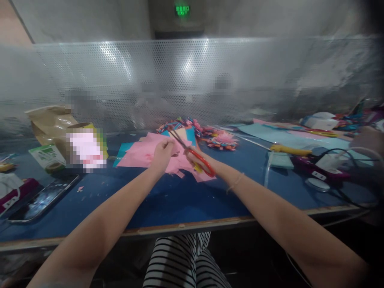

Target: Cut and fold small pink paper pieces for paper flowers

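A pair of scissors (205,163) with red handles is in my right hand (192,155), its dark blades angled up and to the left. My left hand (163,152) is closed in a pinch just left of the blades; what lies between its fingertips is hidden against the pink behind. Pink paper sheets (138,151) lie in a loose pile beneath and around both hands, with cut strips along the near side. Blue paper (121,154) shows from under the pile. Beyond it on the right sits a ruffled paper flower (222,140) in pink, orange and blue.
At left are a phone (45,198), a green and white box (48,158) and a brown paper bag (52,124). Light blue sheets (267,136), a yellow-handled tool (289,150) and a purple power strip (321,170) with cables lie at right. A perforated panel (180,72) borders the back.
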The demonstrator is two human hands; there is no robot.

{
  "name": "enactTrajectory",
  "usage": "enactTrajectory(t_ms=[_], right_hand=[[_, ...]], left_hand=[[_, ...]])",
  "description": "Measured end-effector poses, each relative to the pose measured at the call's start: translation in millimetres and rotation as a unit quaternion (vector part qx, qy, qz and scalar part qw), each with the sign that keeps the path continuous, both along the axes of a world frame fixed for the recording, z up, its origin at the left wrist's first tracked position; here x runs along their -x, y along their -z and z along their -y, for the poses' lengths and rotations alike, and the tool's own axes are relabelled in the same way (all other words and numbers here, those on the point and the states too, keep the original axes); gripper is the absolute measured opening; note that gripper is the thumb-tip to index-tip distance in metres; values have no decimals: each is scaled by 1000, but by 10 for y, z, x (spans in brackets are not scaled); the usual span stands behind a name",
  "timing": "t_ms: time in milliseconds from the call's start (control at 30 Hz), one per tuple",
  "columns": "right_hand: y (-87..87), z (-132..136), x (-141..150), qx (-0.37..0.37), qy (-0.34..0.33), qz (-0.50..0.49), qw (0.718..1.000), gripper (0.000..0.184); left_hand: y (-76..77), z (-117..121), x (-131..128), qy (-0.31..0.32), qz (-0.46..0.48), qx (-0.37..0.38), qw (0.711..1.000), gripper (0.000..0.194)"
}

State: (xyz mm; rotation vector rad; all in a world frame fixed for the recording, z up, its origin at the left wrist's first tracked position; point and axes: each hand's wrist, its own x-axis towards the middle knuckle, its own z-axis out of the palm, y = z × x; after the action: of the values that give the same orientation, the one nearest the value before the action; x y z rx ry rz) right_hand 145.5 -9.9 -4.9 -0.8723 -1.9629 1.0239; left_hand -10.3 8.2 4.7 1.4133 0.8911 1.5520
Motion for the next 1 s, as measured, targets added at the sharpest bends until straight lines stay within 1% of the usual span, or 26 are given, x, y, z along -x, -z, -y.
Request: enactTrajectory(t_ms=[100,200,300,500,633,833,1000], right_hand=[[8,5,18,-16,-2,14,1000,34],[14,5,21,-18,-4,16,1000,33],[14,15,33,-15,0,16,1000,32],[2,52,63,-16,3,11,1000,31],[-23,73,80,-23,4,17,1000,30],[-50,107,119,-40,29,18,999,27],[-48,92,103,-65,24,23,997,27]], left_hand=[[-20,33,-4,-8,-16,-18,1000,24],[-38,58,-11,-4,-22,-23,999,25],[-43,68,-21,-5,-28,-18,999,24],[-41,75,-37,-30,-52,-17,998,22],[-40,72,-42,-33,-54,-5,998,21],[-53,80,-41,-29,-39,12,999,24],[-57,81,-30,-10,-33,17,999,24]])
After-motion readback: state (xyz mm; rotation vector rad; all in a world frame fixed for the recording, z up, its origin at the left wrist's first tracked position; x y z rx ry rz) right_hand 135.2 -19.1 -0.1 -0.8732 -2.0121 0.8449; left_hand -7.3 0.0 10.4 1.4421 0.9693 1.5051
